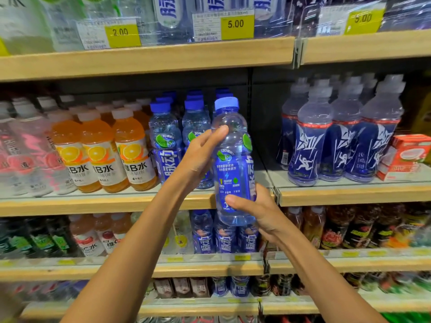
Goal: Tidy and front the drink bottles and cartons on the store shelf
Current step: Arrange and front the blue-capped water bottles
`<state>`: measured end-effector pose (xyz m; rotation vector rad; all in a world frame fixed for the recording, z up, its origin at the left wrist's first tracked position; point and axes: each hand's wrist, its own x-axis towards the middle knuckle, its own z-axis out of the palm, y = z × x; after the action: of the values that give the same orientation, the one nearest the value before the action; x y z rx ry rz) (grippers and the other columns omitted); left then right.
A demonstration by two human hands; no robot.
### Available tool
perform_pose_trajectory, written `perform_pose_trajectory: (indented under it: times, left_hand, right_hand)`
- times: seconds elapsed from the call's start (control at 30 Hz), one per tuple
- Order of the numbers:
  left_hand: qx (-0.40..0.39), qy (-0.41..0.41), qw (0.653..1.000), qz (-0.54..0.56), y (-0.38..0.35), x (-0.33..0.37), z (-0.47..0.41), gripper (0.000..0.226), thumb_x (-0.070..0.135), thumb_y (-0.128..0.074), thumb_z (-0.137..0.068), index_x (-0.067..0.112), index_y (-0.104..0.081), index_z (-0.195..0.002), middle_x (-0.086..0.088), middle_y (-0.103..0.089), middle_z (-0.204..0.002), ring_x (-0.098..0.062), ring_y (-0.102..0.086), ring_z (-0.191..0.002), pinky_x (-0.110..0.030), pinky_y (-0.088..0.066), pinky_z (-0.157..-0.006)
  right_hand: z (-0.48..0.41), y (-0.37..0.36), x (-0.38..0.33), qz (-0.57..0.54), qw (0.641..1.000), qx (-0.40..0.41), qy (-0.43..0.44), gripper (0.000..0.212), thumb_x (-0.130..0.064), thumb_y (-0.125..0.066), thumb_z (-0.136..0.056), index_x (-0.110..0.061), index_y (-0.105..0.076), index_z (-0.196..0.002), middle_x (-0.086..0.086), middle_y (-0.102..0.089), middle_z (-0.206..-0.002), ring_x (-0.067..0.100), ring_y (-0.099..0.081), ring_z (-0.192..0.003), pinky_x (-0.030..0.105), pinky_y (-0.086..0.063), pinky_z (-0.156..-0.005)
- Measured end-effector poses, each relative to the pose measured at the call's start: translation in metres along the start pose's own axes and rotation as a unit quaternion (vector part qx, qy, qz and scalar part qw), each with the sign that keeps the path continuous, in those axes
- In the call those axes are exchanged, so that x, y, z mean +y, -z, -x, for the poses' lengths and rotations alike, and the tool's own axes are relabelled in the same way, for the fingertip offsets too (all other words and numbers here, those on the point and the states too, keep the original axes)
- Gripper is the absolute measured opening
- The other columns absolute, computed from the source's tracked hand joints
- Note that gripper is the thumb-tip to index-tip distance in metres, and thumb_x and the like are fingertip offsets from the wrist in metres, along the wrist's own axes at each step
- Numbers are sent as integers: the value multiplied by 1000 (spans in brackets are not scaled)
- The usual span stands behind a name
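Both hands hold one blue-capped bottle (pixel 233 164) in front of the middle shelf (pixel 105 203). The left hand (pixel 200 155) grasps its upper body, with the thumb pressed on the clear shoulder and the fingers wrapped behind. The right hand (pixel 258 213) grasps the lower part, with the thumb laid across the bottom of the label and the fingers behind. The bottle is off the shelf and near upright, its base hanging below the wooden shelf lip. Its large brand characters are turned toward the right edge. It is held just in front of the right end of the matching blue-capped rows (pixel 165 148). Orange drink bottles (pixel 100 155) stand to the left of those rows. In the right bay stand grey-capped bottles with dark blue labels (pixel 338 141), with a red carton (pixel 405 157) beside them. Yellow price tags (pixel 235 24) hang on the shelf above.
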<state>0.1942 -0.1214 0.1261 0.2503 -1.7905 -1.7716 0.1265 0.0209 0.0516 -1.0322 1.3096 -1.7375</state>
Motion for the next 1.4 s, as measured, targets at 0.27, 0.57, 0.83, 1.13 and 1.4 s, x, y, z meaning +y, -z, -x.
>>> perform_pose_trajectory:
  times: [0.27, 0.57, 0.83, 1.13, 1.4]
  left_hand:
    - [166, -80, 973, -137, -36, 1, 10, 52, 49, -67, -84, 15, -53, -122, 5, -63, -116, -8, -60, -106, -27, -49, -87]
    - [235, -75, 967, -63, -43, 1, 3, 36, 29, -83, -69, 15, -66, -98, -3, -72, -92, -20, -69, -85, -34, -55, -77]
    - [-24, 105, 959, 262, -13, 10, -3, 27, 30, -79, -63, 8, -74, -78, -9, -71, -77, -20, -68, -66, -29, -57, -64]
    - [-157, 72, 947, 270, -8, 0, -6, 82, 47, -89, -47, 5, -61, -112, -10, -67, -105, -24, -65, -93, -34, -53, -85]
    - [144, -102, 980, -91, -7, 2, 4, 40, 52, -69, -80, 18, -66, -103, 0, -70, -102, -9, -65, -93, -27, -50, -81]
  right_hand:
    - [-13, -22, 6, 189, 948, 235, 98, 58, -27, -84, -68, -22, -45, -110, -6, -64, -101, 1, -64, -84, 12, -50, -64]
    - [-3, -18, 16, 172, 964, 161, 122, 57, -32, -81, -73, -33, -43, -115, -14, -64, -106, 3, -64, -98, 20, -54, -78]
    - [-6, 17, 1, -173, 972, -134, -84, 91, -52, -86, -56, -7, -54, -128, 22, -61, -124, 37, -59, -115, 48, -45, -102]
    - [-4, -7, 0, -76, 989, -118, -43, 84, -41, -90, -47, -7, -56, -116, 14, -71, -99, 29, -70, -87, 41, -58, -79]
    - [-5, -8, 0, 98, 989, 96, 58, 49, -23, -83, -67, -17, -56, -107, -8, -73, -86, 1, -68, -76, 11, -49, -61]
